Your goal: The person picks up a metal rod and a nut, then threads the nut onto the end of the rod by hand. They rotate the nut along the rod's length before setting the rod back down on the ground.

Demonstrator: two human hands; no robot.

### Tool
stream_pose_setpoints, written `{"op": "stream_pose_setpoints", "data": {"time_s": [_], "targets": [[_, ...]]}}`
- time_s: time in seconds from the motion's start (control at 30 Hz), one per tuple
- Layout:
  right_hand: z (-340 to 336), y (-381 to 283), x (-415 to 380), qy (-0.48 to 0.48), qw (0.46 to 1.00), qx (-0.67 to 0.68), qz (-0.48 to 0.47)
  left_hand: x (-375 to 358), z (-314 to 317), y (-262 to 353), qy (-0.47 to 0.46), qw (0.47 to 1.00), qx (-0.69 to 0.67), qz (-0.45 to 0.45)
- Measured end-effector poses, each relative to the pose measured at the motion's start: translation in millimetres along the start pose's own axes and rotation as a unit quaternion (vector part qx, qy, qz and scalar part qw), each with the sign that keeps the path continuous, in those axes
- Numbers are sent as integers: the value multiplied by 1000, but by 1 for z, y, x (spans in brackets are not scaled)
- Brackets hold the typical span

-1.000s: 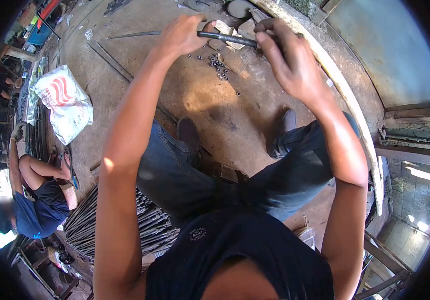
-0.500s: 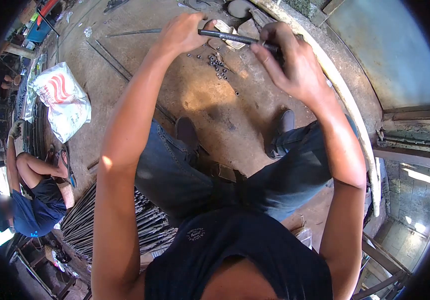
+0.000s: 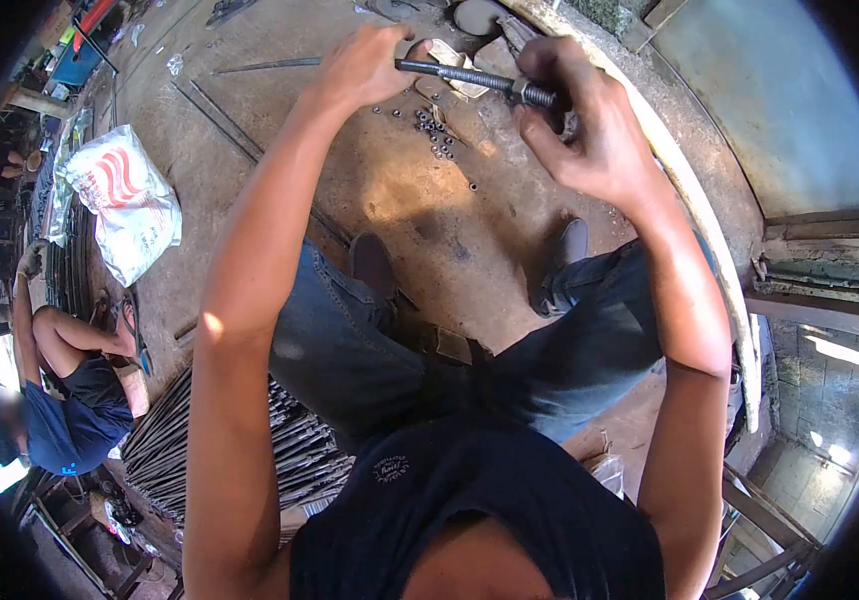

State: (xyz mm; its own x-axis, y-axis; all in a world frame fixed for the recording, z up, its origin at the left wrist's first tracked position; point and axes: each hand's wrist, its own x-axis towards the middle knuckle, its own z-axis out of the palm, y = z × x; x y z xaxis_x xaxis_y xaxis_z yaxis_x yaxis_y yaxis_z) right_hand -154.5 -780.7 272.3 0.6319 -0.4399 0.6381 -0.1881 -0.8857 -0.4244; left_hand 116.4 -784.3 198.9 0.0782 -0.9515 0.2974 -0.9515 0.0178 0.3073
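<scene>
My left hand (image 3: 368, 66) is closed around a dark metal rod (image 3: 470, 76) with a threaded end pointing right. Near that end a hex nut (image 3: 520, 89) sits on the thread. My right hand (image 3: 595, 125) is around the rod's tip, thumb below and curled fingers above, with a gap showing between them and the nut. Some of its fingers are hidden behind the hand. Below the rod, several loose nuts (image 3: 434, 124) lie scattered on the concrete floor (image 3: 430, 190).
A bundle of dark rods (image 3: 240, 450) lies by my left side, and more rods (image 3: 220, 120) lie on the floor. A white sack (image 3: 130, 200) stands at left, near a seated person (image 3: 70, 400). A long pale curved pole (image 3: 690, 190) runs along my right.
My right thumb and fingers have moved apart from the threaded end, so the nut and rod tip now show. My left hand and the rod have hardly moved.
</scene>
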Motion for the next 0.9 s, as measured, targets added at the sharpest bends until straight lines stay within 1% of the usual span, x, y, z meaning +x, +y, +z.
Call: {"op": "stream_pose_setpoints", "data": {"time_s": [0.07, 0.1, 0.17, 0.2, 0.23, 0.3, 0.33, 0.4, 0.43, 0.5, 0.53, 0.6, 0.63, 0.7, 0.73, 0.83, 0.87, 0.9], "targets": [[-5, 0, -2, -98, 986, -8, 133, 1, 0, -1, -13, 1000, 0, -1], [-7, -2, -1, -98, 986, -7, 134, 2, -1, -1, -27, 1000, 0, -1], [-12, -9, 2, -71, 992, -21, 103, 3, 0, 0, -32, 999, 2, -3], [-9, -5, 3, -26, 1000, -16, 2, 3, 0, 0, -36, 999, 4, -6], [-9, -1, 5, -26, 1000, -15, 2, 3, 2, -2, -35, 999, 4, -7], [-8, 5, 6, -43, 991, -56, -112, 1, 5, -2, 17, 1000, 7, 14], [-7, 4, 3, -42, 991, -57, -111, 1, 3, -1, 16, 1000, 7, 15], [-6, 0, -3, -40, 997, -65, -11, 0, 0, 1, -19, 1000, 0, 11], [-7, -3, -2, -40, 997, -66, -12, 1, 0, 2, -19, 1000, 0, 11], [-10, -7, 0, -77, 991, -11, 109, 1, -2, 2, -43, 999, 11, -7], [-8, -6, 1, -77, 991, -10, 110, 0, -2, 1, -44, 999, 12, -7], [-5, 0, 1, -43, 997, -18, -67, 0, -2, 2, -36, 999, 13, -15], [-4, 2, 0, -44, 997, -19, -67, 0, -2, 2, -36, 999, 12, -14], [-3, 3, -3, -65, 997, -22, 33, -1, -1, 1, -9, 1000, -2, 2], [-7, -7, 1, -102, 982, 15, 157, 0, -1, 1, -9, 1000, -2, 2], [-3, -2, -2, -79, 988, 34, 130, 1, 2, -2, -20, 1000, 10, 6], [-2, -5, -2, -30, 998, -27, 44, 1, 4, -4, -15, 1000, 14, 9], [-2, -1, -3, -31, 998, -27, 44, 1, 5, -4, -10, 1000, 17, 13]]}}
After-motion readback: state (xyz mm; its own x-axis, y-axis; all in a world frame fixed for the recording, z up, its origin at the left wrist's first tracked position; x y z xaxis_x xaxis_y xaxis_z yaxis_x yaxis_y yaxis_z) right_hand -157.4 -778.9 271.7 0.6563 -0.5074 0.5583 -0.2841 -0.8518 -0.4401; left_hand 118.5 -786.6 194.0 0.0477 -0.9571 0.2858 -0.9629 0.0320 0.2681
